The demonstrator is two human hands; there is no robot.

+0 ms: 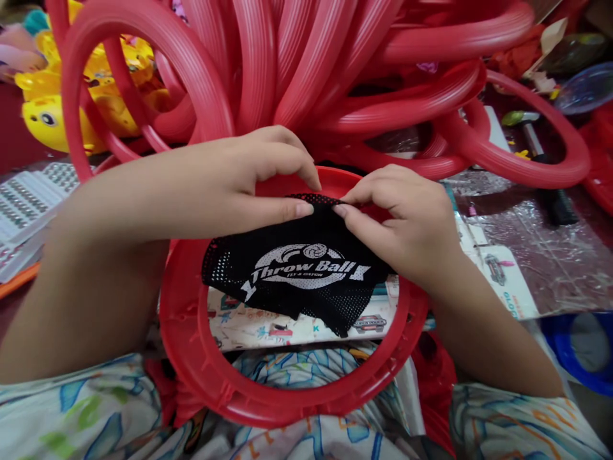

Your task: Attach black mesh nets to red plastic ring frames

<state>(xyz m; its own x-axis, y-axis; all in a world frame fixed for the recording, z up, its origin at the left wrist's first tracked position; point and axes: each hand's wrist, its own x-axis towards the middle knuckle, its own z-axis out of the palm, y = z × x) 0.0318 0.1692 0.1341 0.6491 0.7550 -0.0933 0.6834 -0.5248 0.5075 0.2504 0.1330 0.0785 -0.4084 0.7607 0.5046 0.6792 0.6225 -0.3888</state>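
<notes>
A black mesh cloth (pixel 287 297) printed "Throw Ball Fly & Catch" in white lies over a red plastic ring (pixel 189 358). Its top edge meets the far side of the ring. My left hand (pixel 268 172) reaches across from the left, thumb on that edge and bent fingers just beyond it, holding it loosely. From the right, my right hand (pixel 402 207) pinches the same edge between thumb and forefinger. The cloth's lower corners hang loose across the ring's opening. The ring rests partly over my lap, against a printed white board (pixel 230 329).
Several red ribbed hoops (pixel 297 70) are heaped behind the ring. Yellow toys (pixel 45 118) lie at the far left, above a tray of small metal parts (pixel 29 204). On the right are a black-handled tool (pixel 555 201), clear plastic wrap (pixel 565 255) and a blue ring (pixel 555 345).
</notes>
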